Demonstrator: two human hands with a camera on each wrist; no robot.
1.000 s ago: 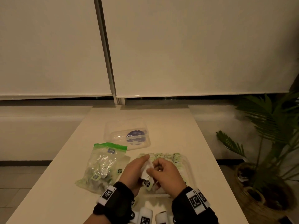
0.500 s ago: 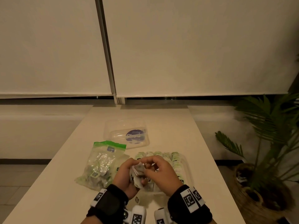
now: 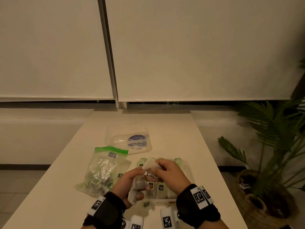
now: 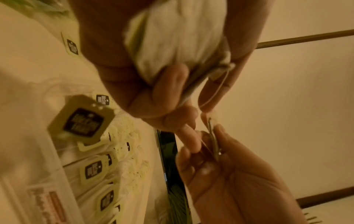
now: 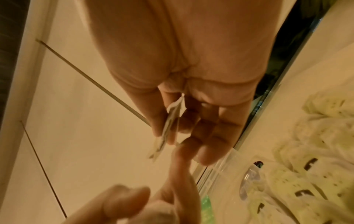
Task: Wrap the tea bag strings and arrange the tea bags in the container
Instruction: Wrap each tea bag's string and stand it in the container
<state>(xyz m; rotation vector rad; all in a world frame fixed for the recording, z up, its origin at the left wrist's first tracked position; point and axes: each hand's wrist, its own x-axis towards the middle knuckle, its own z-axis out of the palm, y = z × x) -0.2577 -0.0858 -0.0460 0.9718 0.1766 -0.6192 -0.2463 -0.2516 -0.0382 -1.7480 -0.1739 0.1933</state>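
Observation:
My right hand (image 3: 165, 171) pinches a white tea bag (image 3: 149, 164) between thumb and fingers, above the clear container (image 3: 187, 169). In the right wrist view that tea bag (image 5: 168, 125) shows edge on. My left hand (image 3: 132, 180) curls around another white tea bag (image 4: 182, 37) in its palm, and its index finger reaches up to the right hand's fingertips. A thin string (image 4: 220, 91) loops between the two hands. A green tag (image 4: 82, 121) hangs blurred below the left hand. Rows of wrapped tea bags (image 3: 160, 189) stand in the container.
A zip bag (image 3: 102, 172) with a green top, holding loose tea bags, lies left of the container. The clear lid (image 3: 130, 141) with a blue label lies further back. A potted palm (image 3: 272, 146) stands right of the table (image 3: 173, 126).
The right hand has lifted its tea bag up and away from the left hand. The left hand has dropped a little, and a tag now hangs below it.

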